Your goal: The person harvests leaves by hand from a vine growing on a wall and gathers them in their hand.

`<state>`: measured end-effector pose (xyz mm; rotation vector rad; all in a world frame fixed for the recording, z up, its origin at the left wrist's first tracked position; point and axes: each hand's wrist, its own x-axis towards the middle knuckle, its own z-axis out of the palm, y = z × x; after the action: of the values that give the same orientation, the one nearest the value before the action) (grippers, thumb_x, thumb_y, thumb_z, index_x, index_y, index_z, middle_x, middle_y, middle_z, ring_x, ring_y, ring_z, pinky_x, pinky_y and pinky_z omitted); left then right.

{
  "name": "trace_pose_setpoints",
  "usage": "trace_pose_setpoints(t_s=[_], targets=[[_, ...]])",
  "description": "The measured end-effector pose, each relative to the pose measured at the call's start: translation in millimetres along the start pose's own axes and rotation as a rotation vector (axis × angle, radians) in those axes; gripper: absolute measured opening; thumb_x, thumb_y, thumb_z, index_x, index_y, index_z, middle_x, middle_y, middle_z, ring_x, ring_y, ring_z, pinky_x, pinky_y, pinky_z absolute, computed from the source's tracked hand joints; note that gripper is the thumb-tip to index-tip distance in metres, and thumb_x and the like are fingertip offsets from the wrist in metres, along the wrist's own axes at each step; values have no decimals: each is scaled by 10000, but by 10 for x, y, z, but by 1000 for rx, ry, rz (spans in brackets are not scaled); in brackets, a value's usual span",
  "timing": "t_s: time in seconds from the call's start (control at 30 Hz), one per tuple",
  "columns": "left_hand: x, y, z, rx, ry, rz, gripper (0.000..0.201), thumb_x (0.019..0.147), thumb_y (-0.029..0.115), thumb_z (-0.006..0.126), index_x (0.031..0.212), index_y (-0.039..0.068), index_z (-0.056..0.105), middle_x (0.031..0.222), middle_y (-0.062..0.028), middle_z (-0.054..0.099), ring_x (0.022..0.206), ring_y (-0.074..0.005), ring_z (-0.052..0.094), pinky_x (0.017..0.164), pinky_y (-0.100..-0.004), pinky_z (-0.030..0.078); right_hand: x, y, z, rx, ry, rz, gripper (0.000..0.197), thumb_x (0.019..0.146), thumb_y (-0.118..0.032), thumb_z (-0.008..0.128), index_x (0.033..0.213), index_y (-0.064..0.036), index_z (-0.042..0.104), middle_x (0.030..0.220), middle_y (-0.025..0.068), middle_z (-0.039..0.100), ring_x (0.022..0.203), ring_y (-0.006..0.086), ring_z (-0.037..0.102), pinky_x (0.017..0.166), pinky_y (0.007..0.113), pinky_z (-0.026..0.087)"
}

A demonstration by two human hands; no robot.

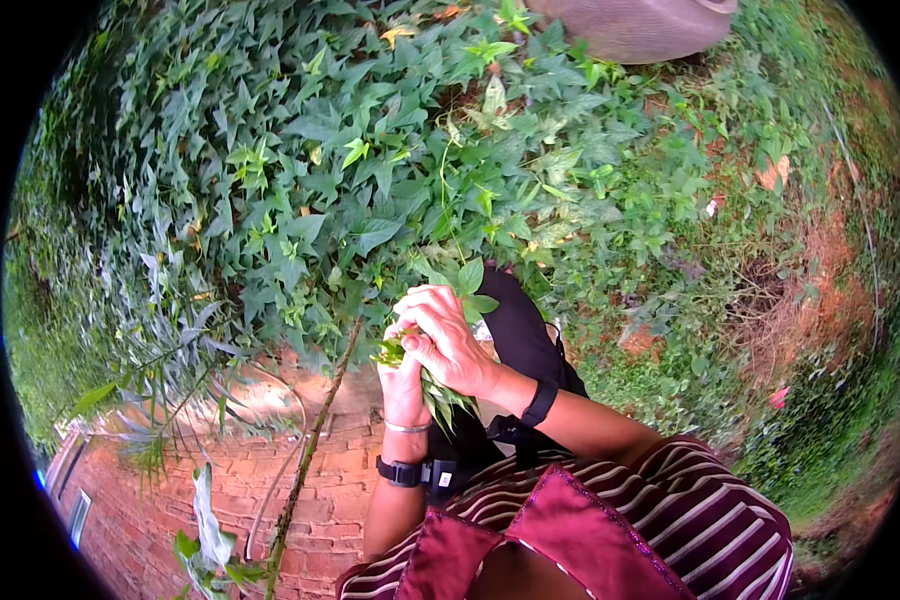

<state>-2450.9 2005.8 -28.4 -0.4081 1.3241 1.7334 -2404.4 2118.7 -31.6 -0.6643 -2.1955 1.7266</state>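
**Bunch of green leaves [446, 400] in a two-handed clasp**

I have the bunch near the middle of my view, just in front of the person's body. The left hand [402, 392] is closed round it, and the right hand [452, 345] folds over the top with fingers curled. Narrow leaf tips hang out below the right hand; a brighter tuft shows at the clasp's left edge. The fingers hide the rest from me, so I cannot tell how tightly each one grips.

Broad leaves [471, 279] stand just beyond the knuckles, and a black trouser leg [518, 325] lies behind the right hand. What stands most in the way is a woody stem [315, 437], slanting up near the left forearm, apart from the hands, across the brick surface [332, 500]. A leafy sprig [212, 525] rises beside its lower end. Ahead, a dense bed of vines [360, 180] covers the ground. A rounded grey-brown object [645, 30] is cut off at the top edge; I cannot tell what it is. Dry twigs [785, 285] lie well off to the right.
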Motion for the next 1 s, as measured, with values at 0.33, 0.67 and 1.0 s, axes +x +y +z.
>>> trace_pose_setpoints(t_s=[0.33, 0.67, 1.0], targets=[[-309, 114, 838, 134, -200, -19, 404, 922, 202, 693, 1261, 33, 551, 1209, -54, 604, 1067, -157, 583, 935, -322, 486, -108, -318, -847, 145, 56, 12, 773, 1005, -601, 273, 1509, -16, 288, 1528, 187, 294, 1386, 346, 301, 1132, 461, 221], [-544, -61, 1601, -46, -177, 88, 368, 786, 10, 797, 1100, 53, 611, 1048, -24, 645, 950, -126, 613, 871, -275, 503, -93, -464, -1529, 271, 149, 190, 769, 1008, -566, 368, 1520, -12, 218, 1438, 200, 360, 1324, 324, 334, 1131, 438, 209], [-501, -188, 1472, 93, -12, -15, 254, 816, -51, 710, 1037, 31, 615, 890, -81, 687, 768, -147, 653, 716, -275, 546, -325, 150, -1423, 779, 10, 522, 705, 1011, -614, 292, 1363, -37, 495, 1312, 90, 555, 1134, 159, 521, 938, 310, 422]])
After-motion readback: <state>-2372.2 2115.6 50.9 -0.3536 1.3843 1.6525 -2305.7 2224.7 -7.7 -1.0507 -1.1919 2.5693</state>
